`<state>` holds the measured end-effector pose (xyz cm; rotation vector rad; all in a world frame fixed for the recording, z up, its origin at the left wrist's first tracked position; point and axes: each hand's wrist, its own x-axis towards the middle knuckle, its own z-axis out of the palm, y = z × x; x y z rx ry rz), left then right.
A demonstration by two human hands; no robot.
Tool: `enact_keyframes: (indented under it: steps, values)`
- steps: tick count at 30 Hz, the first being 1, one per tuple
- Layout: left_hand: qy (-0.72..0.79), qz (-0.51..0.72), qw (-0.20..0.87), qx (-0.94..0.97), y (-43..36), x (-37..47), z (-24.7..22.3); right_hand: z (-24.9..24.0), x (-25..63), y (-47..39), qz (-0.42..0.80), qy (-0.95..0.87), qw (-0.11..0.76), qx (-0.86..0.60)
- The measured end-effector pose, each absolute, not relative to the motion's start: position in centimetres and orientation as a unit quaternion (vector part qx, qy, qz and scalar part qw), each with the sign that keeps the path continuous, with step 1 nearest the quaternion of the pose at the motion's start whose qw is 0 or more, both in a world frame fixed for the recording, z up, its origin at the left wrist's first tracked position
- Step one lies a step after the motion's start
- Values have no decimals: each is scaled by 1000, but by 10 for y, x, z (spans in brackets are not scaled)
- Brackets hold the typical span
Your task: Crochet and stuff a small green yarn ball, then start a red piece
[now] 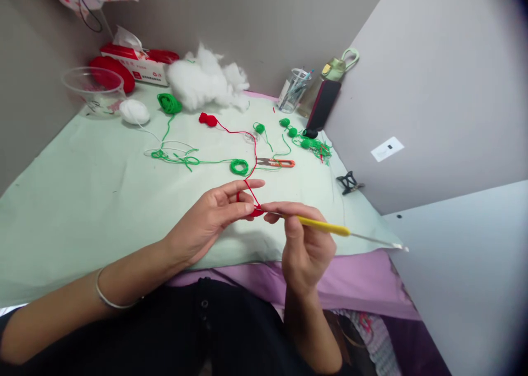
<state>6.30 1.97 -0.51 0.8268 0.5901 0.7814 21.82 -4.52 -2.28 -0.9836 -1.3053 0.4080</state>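
Between thumb and fingers, my left hand [212,213] pinches a small red crochet piece [256,212]. Red yarn [254,145] passes over its raised index finger and runs back to a small red yarn ball [208,119]. My right hand [307,241] grips a crochet hook [324,225] by its yellow handle, closed around it. The hook's near tip meets the red piece, and its other metal end points right. Fingers partly cover the red piece, so its stitches cannot be made out.
Thread snips [282,163] and a green yarn coil [239,167] lie just beyond my hands. White stuffing [206,81], a tissue box [144,67] and a plastic tub [94,98] stand at the back. A phone [324,105] leans by a bottle at the right, near a black claw clip [350,183].
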Motion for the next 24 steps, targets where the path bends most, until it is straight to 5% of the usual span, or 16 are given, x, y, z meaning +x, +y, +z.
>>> enact_keyframes:
  steps: [6, 9, 16, 24]
  values:
    - [282, 396, 784, 385, 14, 67, -4, -37, 210, -46, -131, -700, 536, -453]
    - [276, 353, 841, 302, 13, 69, -1, -45, 206, -43, -191, -650, 550, -488]
    - [286, 325, 865, 255, 22, 65, 3, -32, 215, -45, 143, -566, 695, -420]
    - [288, 318, 857, 285, 22, 63, 0, -28, 218, -43, 233, -541, 707, -392]
